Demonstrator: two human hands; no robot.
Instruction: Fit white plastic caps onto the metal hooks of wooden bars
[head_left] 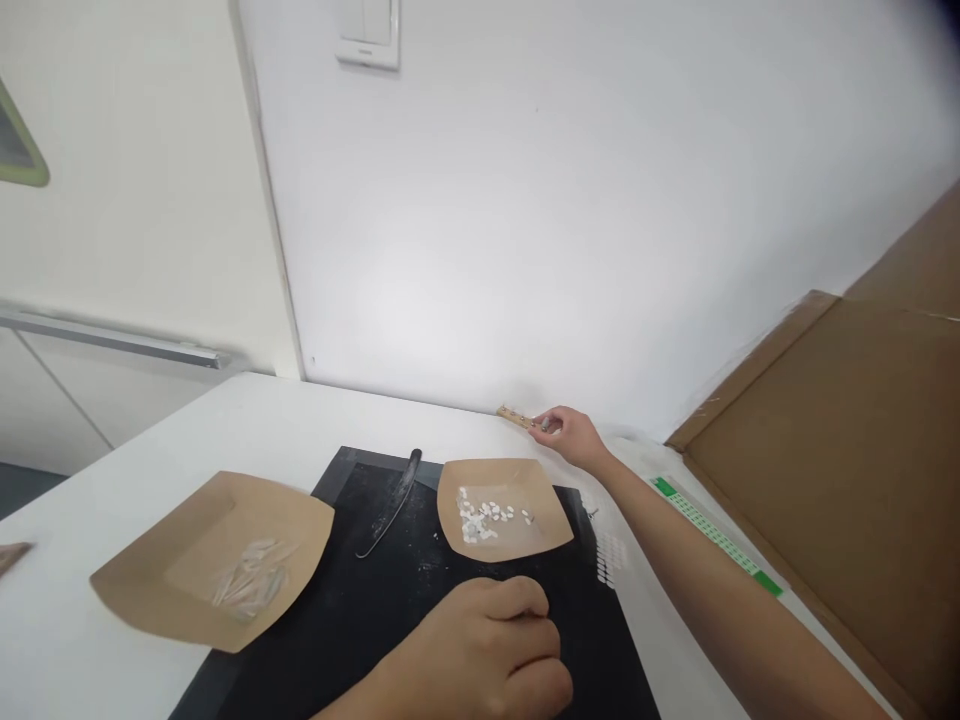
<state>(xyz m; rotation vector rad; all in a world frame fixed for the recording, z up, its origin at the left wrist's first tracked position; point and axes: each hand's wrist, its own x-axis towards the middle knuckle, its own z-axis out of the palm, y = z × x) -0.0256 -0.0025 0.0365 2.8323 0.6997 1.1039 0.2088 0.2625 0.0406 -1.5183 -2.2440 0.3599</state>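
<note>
My left hand (495, 650) is closed in a fist over the black mat (390, 630), fingers curled under; whatever it holds, if anything, is hidden. Against the wall, my right hand (568, 435) has thumb and fingers closed at the right end of a narrow wooden strip (516, 416) with small knobs on it. A small greyish thing shows between those fingertips, too small to name. Between the hands sits a brown paper tray (551, 520) with small white oval pieces (476, 522). A thin black curved tool (397, 515) lies on the mat.
At left, a larger brown paper tray (180, 540) contains clear slender pieces (251, 580). A sheet of white ovals (611, 560) lies by the mat's right edge. A green-and-white strip (716, 535) lies beyond my right forearm. Cardboard (840, 430) borders the white table (292, 410) at right.
</note>
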